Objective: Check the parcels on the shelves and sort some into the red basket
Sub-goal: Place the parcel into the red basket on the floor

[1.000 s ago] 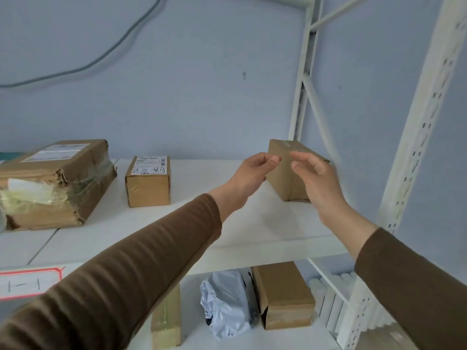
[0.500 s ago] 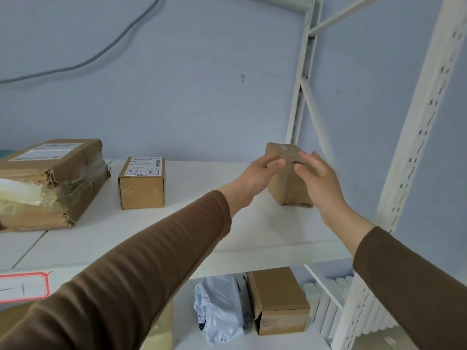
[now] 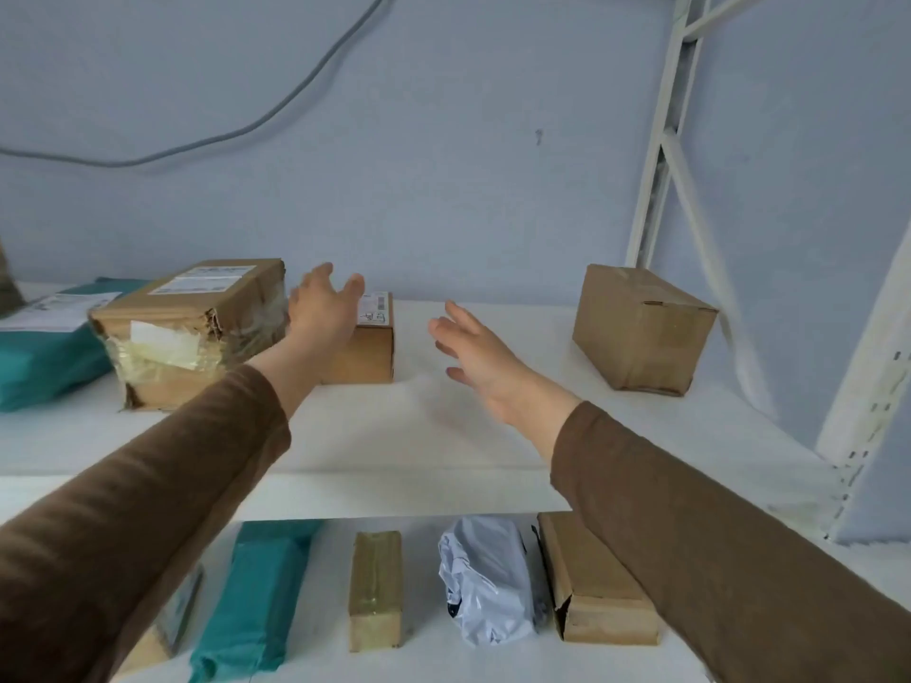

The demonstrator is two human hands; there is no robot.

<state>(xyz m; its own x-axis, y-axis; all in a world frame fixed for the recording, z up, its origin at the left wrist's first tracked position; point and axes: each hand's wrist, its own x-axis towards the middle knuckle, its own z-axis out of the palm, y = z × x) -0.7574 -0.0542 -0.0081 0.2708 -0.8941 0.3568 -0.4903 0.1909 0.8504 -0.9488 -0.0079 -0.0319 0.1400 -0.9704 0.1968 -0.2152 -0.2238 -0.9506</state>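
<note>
On the upper white shelf (image 3: 394,446) a small cardboard box (image 3: 367,354) with a printed label stands in the middle. My left hand (image 3: 320,310) is spread open over its left side, fingers straight, holding nothing. My right hand (image 3: 480,359) hovers open to the right of that box, above the shelf. A plain brown box (image 3: 641,327) stands alone at the far right, apart from both hands. A large taped, torn box (image 3: 197,332) sits left of the small one. The red basket is out of view.
A teal mailer (image 3: 44,347) lies at the far left. On the lower shelf lie a teal bag (image 3: 256,594), a narrow taped box (image 3: 374,589), a grey poly bag (image 3: 488,579) and a brown box (image 3: 596,594). White uprights (image 3: 858,386) stand at the right.
Both hands have let go of the brown box at the right and swung left to the small labelled box. The view has turned left with them.
</note>
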